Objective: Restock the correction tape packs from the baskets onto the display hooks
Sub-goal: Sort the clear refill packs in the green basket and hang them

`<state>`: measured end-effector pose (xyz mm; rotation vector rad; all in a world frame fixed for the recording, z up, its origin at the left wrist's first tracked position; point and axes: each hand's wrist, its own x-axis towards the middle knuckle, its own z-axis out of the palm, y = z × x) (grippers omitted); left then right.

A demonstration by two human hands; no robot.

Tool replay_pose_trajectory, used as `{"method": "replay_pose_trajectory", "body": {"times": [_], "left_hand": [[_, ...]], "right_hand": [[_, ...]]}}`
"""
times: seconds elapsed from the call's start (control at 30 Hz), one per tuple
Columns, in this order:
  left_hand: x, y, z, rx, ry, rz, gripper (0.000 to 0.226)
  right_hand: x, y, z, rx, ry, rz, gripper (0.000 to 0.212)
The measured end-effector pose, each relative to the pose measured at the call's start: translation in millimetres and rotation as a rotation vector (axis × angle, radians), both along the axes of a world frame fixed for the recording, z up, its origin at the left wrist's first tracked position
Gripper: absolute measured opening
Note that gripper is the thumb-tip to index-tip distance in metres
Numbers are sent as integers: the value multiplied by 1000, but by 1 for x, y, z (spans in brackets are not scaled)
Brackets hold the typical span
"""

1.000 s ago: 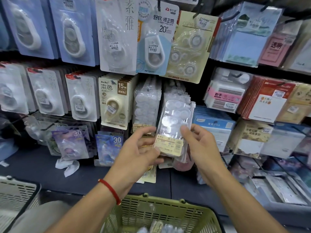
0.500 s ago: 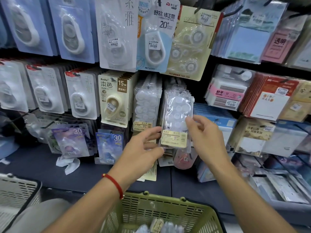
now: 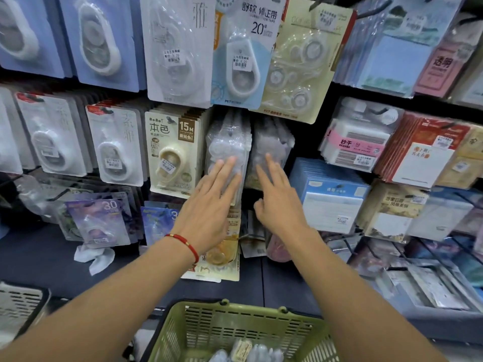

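Dark shelf ledge below crowded stationery racks.

We see two stacks of clear correction tape packs hanging side by side on hooks; more packs lie in the green basket.

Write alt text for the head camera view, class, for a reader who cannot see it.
Both hands press flat on clear correction tape packs hanging on display hooks: the left hand on the left stack, the right hand on the right stack. A green basket with more packs sits below.
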<state>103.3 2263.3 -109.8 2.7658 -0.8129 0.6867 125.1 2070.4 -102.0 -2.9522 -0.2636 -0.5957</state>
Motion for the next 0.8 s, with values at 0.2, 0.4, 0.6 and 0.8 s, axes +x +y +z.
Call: {"method": "replay_pose_trajectory", "body": {"times": [0.2,0.4,0.6,0.8], "left_hand": [[4,14,-4,-11,-25,-67,93],[-14,23,-15,4,38,-108,78],[-67,40,-88,63,348,-104,55],[-119,33,-198,232,829,-27,53]], "right_hand": [[25,0,-8,51,61,9,99],[-5,-4,-23,262,-63,108,50],[-76,-28,-91,319,251,297,18],[-116,-32,-232,30,1018,174,20]]}}
